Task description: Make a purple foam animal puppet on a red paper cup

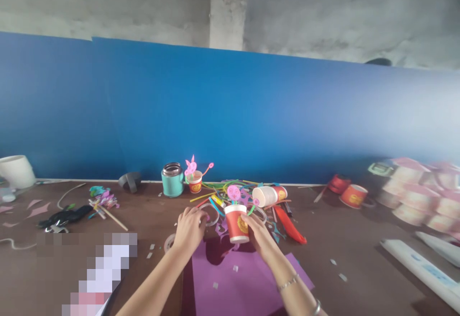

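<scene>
My right hand [257, 232] grips a red paper cup [237, 227] with a white rim, held above the purple paper sheet [230, 277]. A pink round paper face [234, 193] rises from the cup, and a green strip with a pink paper disc [255, 203] sticks out on its right. To the left of the cup is my left hand [192, 229], fingers pinched together. A small pink-purple bit shows at its fingertips, too small to name. Beside the left wrist lies a tape roll [169, 242].
Behind my hands lie coloured strips [230, 185], tipped paper cups [266, 196] and a red feather-like piece [290, 225]. A teal thermos [172, 181] and a decorated cup [195, 182] stand by the blue partition [215, 114]. Stacked paper cups [413, 196] sit right.
</scene>
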The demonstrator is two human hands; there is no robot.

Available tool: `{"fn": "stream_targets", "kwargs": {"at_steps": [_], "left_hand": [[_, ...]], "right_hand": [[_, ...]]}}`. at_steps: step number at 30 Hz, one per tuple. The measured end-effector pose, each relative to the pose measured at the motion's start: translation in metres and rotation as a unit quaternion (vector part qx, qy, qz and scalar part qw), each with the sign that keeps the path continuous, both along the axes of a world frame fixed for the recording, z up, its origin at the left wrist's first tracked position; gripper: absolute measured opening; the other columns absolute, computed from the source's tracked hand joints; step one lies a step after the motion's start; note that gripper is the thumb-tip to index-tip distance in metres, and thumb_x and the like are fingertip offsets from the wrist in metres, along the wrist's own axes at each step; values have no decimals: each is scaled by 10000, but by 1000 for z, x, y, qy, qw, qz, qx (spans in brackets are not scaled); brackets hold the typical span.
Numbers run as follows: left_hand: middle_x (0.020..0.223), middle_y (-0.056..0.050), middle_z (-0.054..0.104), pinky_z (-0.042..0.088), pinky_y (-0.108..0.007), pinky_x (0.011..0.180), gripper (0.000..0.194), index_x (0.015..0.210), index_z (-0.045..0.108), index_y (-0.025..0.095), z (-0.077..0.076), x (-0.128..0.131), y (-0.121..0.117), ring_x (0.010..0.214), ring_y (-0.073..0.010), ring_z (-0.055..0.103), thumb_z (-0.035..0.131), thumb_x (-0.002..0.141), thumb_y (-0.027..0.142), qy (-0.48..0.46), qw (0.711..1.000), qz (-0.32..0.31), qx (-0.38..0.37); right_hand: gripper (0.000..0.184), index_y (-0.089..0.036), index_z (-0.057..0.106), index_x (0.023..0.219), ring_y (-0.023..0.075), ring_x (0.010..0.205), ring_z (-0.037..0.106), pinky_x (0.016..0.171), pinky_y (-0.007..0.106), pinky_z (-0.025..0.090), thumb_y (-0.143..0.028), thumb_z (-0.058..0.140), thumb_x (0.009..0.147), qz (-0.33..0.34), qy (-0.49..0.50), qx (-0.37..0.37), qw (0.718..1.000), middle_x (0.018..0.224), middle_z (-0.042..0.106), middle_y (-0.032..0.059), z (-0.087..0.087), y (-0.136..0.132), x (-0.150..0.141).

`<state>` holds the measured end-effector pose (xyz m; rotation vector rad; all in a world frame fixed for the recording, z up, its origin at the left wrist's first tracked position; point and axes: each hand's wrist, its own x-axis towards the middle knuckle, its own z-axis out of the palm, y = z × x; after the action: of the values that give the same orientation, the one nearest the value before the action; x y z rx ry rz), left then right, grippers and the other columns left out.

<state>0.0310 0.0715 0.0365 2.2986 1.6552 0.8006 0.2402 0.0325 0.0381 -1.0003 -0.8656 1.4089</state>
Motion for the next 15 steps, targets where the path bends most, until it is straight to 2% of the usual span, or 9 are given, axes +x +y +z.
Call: {"fn": "stream_targets", "kwargs": {"at_steps": [2,5,7,9,12,15], "left_hand": [[928,-83,687,354,-413,849,225,791,695,236,7,3,12,1022,-291,522,475,816,197,59,998,-13,-33],[940,-81,681,346,-404,883,83,759,692,216,12,10,36,1046,-290,515,631,703,208,106,991,-23,-73],[967,-71,673,359,-390,894,133,774,685,213,12,15,51,1064,-281,510,704,644,226,137,984,-36,-107],[990,-57,661,376,-390,899,160,806,670,199,10,19,61,1058,-253,520,713,670,273,165,975,-46,-144],[1022,-48,641,395,-395,895,190,857,644,188,10,20,65,1028,-227,546,658,750,344,193,964,-43,-179],[1077,-64,626,372,-377,909,275,897,643,230,14,17,62,1114,-274,496,704,670,371,201,964,-24,-170]], "right_hand": [[349,-202,612,960,246,828,655,636,318,508,-404,690,687,-17,-14,-4,1000,903,700,47,-3,2,-2],[423,-199,611,979,255,811,661,616,306,507,-438,716,647,-39,-36,-14,998,903,703,47,-7,4,-3],[462,-195,603,1014,260,802,663,610,308,507,-439,724,640,-42,-38,-13,998,907,703,53,-7,4,-3],[467,-195,595,1038,264,825,660,632,319,510,-424,722,651,-35,-31,-2,999,925,700,57,-6,3,-2],[415,-188,602,1017,262,881,646,714,336,506,-388,719,672,-35,-30,22,999,934,698,56,-2,0,-2],[387,-179,611,987,257,889,642,769,345,494,-370,727,671,-44,-39,32,998,903,703,51,0,-1,-2]]}}
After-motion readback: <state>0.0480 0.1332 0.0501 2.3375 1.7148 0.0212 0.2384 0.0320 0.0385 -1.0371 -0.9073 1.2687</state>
